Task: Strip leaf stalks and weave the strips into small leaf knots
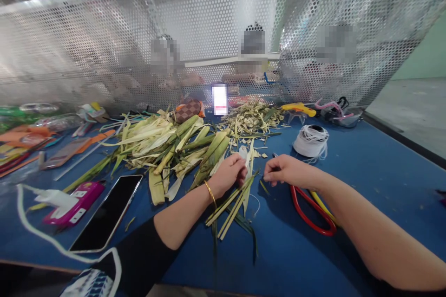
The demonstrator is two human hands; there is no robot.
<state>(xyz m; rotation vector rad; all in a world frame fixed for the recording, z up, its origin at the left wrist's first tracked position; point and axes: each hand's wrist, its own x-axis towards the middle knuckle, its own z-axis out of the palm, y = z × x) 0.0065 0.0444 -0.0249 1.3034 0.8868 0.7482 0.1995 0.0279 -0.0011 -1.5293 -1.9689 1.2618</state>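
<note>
My left hand (230, 172) is closed around a small bundle of green and pale leaf strips (232, 204) that lies on the blue table (365, 171); a gold bangle circles that wrist. My right hand (284, 170) sits just to the right with its fingers pinched on something thin, perhaps a thread, which I cannot make out. Red and yellow handled scissors (310, 209) lie under my right wrist. A spool of white string (311, 140) stands just beyond my right hand.
A heap of green leaves (174, 141) covers the table's middle, with dry trimmings (252, 118) behind. A black phone (108, 211), a pink box (75, 202) and a white cable (31, 232) lie left. A perforated metal screen (104, 46) backs the table; several people sit behind it.
</note>
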